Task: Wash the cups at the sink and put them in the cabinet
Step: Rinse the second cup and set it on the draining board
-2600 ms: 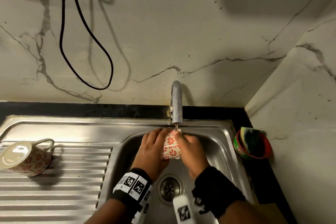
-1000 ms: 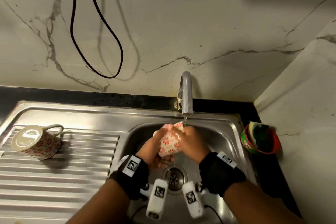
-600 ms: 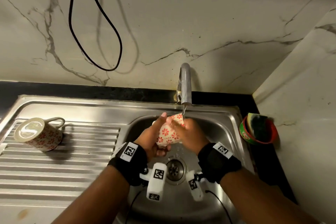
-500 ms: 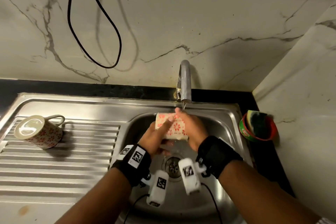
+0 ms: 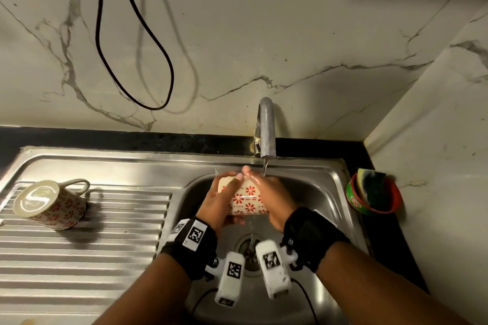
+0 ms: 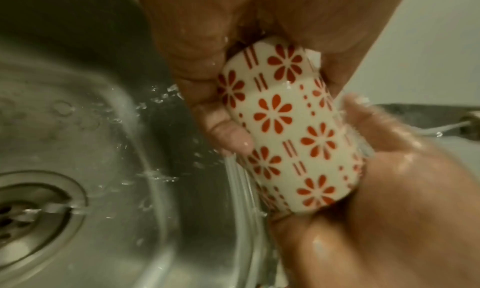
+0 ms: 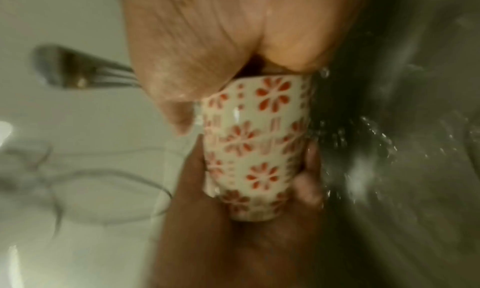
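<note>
A white cup with red flowers (image 5: 247,199) lies sideways over the sink basin (image 5: 324,208), just under the running tap (image 5: 266,129). My left hand (image 5: 221,200) grips its left end, fingers curled round the wall (image 6: 226,132). My right hand (image 5: 269,195) wraps the right end, and water runs over its fingers. The same cup (image 6: 288,132) fills the left wrist view, and the cup (image 7: 254,144) shows blurred in the right wrist view. A second flowered cup (image 5: 50,204) stands upside down on the drainboard (image 5: 87,253) at the left.
A red and green tub holding a scrub sponge (image 5: 373,195) sits on the black counter to the right of the sink. The drain (image 5: 249,250) is below my hands. A black cable (image 5: 134,42) hangs on the marble wall. A side wall closes the right.
The cup has turned from tilted upright to lying sideways under the tap. Both hands keep hold of it and have shifted slightly along its wall.
</note>
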